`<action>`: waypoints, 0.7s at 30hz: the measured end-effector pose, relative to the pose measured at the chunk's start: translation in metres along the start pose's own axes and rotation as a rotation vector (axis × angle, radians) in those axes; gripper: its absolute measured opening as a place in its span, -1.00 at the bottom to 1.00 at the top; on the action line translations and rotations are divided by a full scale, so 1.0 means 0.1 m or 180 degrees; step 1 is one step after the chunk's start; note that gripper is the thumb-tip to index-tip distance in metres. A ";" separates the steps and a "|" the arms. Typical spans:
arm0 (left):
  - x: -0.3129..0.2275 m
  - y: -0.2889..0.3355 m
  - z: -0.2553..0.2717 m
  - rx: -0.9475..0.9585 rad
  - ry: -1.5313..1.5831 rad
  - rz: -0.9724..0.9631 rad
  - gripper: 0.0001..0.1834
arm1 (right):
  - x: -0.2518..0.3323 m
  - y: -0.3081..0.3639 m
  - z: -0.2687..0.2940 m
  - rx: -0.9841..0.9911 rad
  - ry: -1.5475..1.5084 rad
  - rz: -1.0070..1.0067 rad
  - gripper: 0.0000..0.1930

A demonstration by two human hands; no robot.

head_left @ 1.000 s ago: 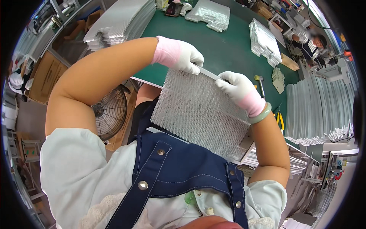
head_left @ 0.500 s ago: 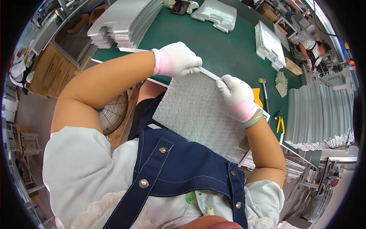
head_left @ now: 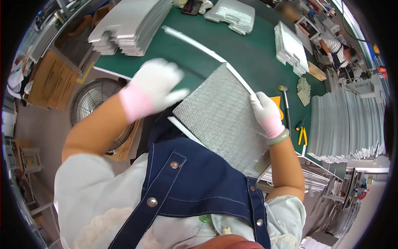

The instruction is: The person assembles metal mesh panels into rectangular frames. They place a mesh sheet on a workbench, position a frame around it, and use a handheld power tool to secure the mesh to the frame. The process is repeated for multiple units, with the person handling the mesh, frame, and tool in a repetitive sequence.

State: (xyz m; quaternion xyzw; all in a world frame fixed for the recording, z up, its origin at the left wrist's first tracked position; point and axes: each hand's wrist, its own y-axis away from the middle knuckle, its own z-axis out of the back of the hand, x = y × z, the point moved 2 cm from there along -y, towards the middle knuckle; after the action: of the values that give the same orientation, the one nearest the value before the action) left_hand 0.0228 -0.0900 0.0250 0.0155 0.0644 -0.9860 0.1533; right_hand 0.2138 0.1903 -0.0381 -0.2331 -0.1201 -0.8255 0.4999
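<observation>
A silvery metal mesh panel [head_left: 222, 118] lies slanted in front of my navy apron. Along its far edge runs a long white strip [head_left: 194, 42], whose left end sticks out past the panel's corner over the green table. My right hand [head_left: 266, 113], in a white glove with a pink cuff, is closed on that strip and the panel edge at the right. My left hand [head_left: 156, 86], gloved alike, is off the panel to its left, slightly blurred, thumb apart from the fingers and nothing in it. Another white strip [head_left: 185, 129] shows along the panel's near left edge.
On the green table [head_left: 190, 79] are stacked mesh sheets [head_left: 128, 25], more mesh pieces [head_left: 232, 15], a hammer [head_left: 287, 108], a yellow scraper-like piece [head_left: 277, 106] and yellow-handled pliers [head_left: 302, 133]. Many grey strips [head_left: 348, 124] lie at right. A floor fan [head_left: 89, 101] stands left. Another person [head_left: 333, 52] works far right.
My left hand has let go of the strip and panel edge and moved left and nearer, opening. The strip now sticks out leftward past the panel. My right hand keeps its grip, slightly lower.
</observation>
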 end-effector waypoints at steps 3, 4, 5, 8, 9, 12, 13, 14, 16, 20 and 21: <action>-0.14 0.57 -0.32 0.1972 0.1718 0.0378 -0.51 | -0.29 0.12 0.10 -0.0368 -0.0644 -0.0427 -0.62; -0.24 0.69 -0.71 0.1791 0.2333 -0.0210 -0.50 | -0.36 0.16 0.12 -0.0456 -0.0877 -0.0571 -0.63; -0.42 0.67 -0.92 0.1675 0.2790 -0.0435 -0.49 | -0.33 0.19 0.19 -0.0445 -0.1082 -0.0664 -0.65; -0.87 0.27 -0.89 0.1469 0.4057 -0.0427 -0.52 | -0.08 0.17 0.46 -0.0787 -0.0784 -0.0479 -0.68; -0.94 0.17 -0.73 0.1715 0.3795 -0.0059 -0.55 | 0.07 0.15 0.57 -0.1233 -0.0698 -0.0282 -0.68; -0.94 -0.02 -0.38 -0.0272 0.1907 -0.1097 -0.80 | 0.50 0.17 0.99 -0.2088 -0.0949 -0.0379 -0.65; -0.93 -0.17 -0.22 -0.1672 0.2997 -0.0672 -0.84 | 0.55 0.22 1.04 -0.2359 -0.1564 0.0038 -0.64; -0.82 -0.28 0.09 -0.1565 0.3270 -0.0057 -0.80 | 0.67 0.27 1.00 -0.2493 -0.2500 0.0278 -0.67; -0.56 -0.49 0.66 -0.1336 0.3423 0.0501 -0.72 | 0.52 0.43 0.71 -0.2932 -0.0302 0.0943 -0.61; 0.09 -0.72 1.01 -0.0304 0.2410 -0.0114 -0.64 | 0.61 0.83 0.09 -0.0038 -0.0596 0.1098 -0.55; 0.06 -0.67 1.00 0.0046 0.2570 -0.0505 -0.60 | 0.61 0.95 -0.01 0.1279 -0.1210 0.0730 -0.56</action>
State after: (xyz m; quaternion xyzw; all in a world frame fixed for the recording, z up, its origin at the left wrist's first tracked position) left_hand -0.0040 -0.0418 0.1323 0.3972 0.1134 -0.9099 0.0392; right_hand 0.2735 0.0977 -0.0111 -0.2920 -0.3454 -0.6648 0.5945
